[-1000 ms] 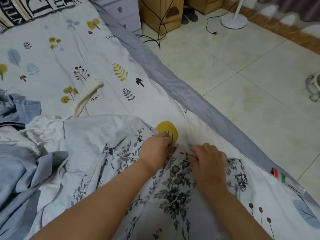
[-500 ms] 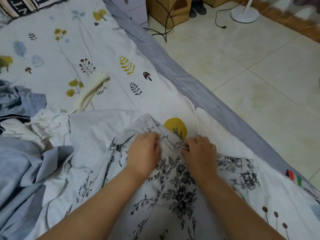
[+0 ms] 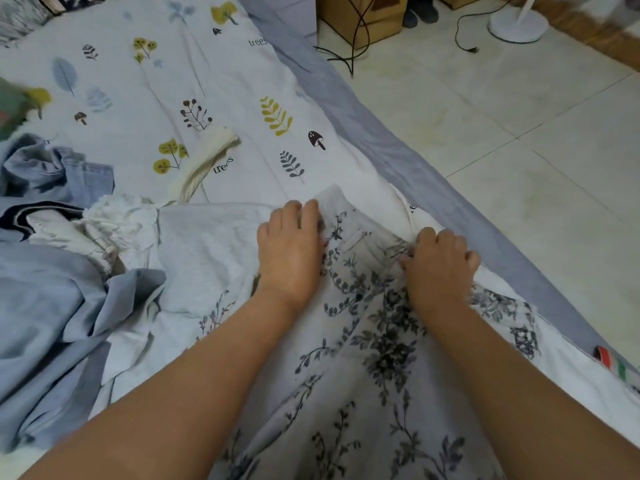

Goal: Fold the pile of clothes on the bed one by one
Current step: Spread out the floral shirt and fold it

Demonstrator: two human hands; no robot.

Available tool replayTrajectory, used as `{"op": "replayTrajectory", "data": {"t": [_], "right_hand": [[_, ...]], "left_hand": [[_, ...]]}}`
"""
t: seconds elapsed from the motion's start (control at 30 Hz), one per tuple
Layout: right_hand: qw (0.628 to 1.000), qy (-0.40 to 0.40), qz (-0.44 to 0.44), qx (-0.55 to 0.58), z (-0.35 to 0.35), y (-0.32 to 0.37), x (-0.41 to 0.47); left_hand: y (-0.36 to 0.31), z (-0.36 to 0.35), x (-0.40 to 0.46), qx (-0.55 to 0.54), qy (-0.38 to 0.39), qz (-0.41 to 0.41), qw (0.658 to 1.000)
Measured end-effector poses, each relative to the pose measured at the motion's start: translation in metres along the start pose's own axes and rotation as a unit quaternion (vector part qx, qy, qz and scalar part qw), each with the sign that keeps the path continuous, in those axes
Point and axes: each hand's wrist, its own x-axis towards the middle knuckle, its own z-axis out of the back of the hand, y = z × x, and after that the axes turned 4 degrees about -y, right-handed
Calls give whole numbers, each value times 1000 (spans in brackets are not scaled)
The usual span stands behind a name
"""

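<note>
A white garment with a dark floral print (image 3: pixel 374 341) lies spread on the bed in front of me. My left hand (image 3: pixel 291 244) lies on its upper left edge, fingers reaching the top hem and the thumb tucked under the cloth. My right hand (image 3: pixel 440 261) grips the same top edge farther right with curled fingers, near the side of the bed. To the left sits the pile of clothes (image 3: pixel 52 306): crumpled light-blue pieces, a white lacy piece (image 3: pixel 114 223) and a pale grey top (image 3: pixel 207 244) partly under the floral garment.
The bed sheet (image 3: pixel 242 81) is white with leaf and mushroom prints and a grey border (image 3: pixel 398 157) on the right. A cream ribbed strip (image 3: pixel 207 157) lies on it. Beyond the border is tiled floor (image 3: pixel 519 168) with a cardboard box (image 3: pixel 346 15), cables and a fan base (image 3: pixel 516 26).
My hands have moved apart along the garment's top edge, the left going left and the right going right, so the edge lies wider. The view has shifted slightly.
</note>
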Motion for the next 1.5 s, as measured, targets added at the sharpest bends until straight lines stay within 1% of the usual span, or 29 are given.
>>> {"op": "replayTrajectory", "data": {"t": [0.03,0.07,0.1,0.13,0.17,0.2,0.23,0.27,0.3,0.33,0.4,0.47,0.53,0.63,0.67,0.7,0.77,0.8,0.87,0.93,1.03,1.13,1.2,1.23,1.3,1.37,1.43,1.5], "right_hand": [[1000,-2,-9,3,0,4,-6],[1000,-12,8,14,-1,9,-16],[998,-23,51,31,-2,13,-29],[993,-25,108,46,-4,16,-44],[985,0,163,48,-6,18,-60],[977,62,205,26,-8,19,-73],[967,124,225,-1,-11,17,-82],[958,174,225,-26,-15,15,-87],[955,193,222,-46,-17,14,-90],[955,198,214,-57,-15,15,-90],[962,196,188,-43,-5,25,-92],[965,180,190,-20,10,39,-101],[961,169,218,13,24,54,-118],[949,148,269,67,41,81,-152],[946,126,286,85,46,92,-165],[943,109,299,98,50,102,-179],[926,106,345,109,53,123,-207],[917,111,366,112,51,133,-220],[901,129,400,107,45,151,-247],[888,141,429,87,38,166,-269],[859,155,487,33,32,185,-293],[835,186,517,-26,30,198,-304],[831,191,523,-25,31,204,-306],[834,172,524,-11,33,208,-306],[839,138,525,34,41,218,-306],[842,117,519,89,53,230,-307],[849,90,506,124,64,242,-303],[852,56,492,170,75,256,-298]], "left_hand": [[-2,0,-10,14,5,-16,1000],[-2,0,-23,24,9,-37,999],[1,-1,-39,36,29,-64,997],[5,-2,-56,61,72,-85,992],[13,-4,-73,93,140,-96,981],[25,-7,-88,110,202,-96,968],[36,-9,-101,107,262,-80,956],[45,-10,-109,99,304,-68,945],[51,-10,-113,88,328,-66,938],[53,-6,-114,76,333,-72,937],[50,8,-114,39,299,-81,950],[47,29,-119,-2,237,-66,969],[50,57,-134,-30,203,-45,978],[72,93,-171,-29,170,7,985],[81,104,-184,-20,176,35,983],[91,114,-199,-3,207,71,976],[115,124,-235,45,266,136,953],[127,127,-255,63,284,156,944],[145,135,-290,80,326,180,925],[158,138,-321,67,359,208,907],[173,143,-355,39,393,233,889],[181,147,-377,11,421,252,871],[181,149,-386,10,427,262,866],[180,150,-388,13,424,262,867],[179,154,-388,2,409,271,872],[182,164,-386,-56,364,302,879],[197,179,-384,-143,285,340,885],[219,205,-379,-181,189,370,892]]}}
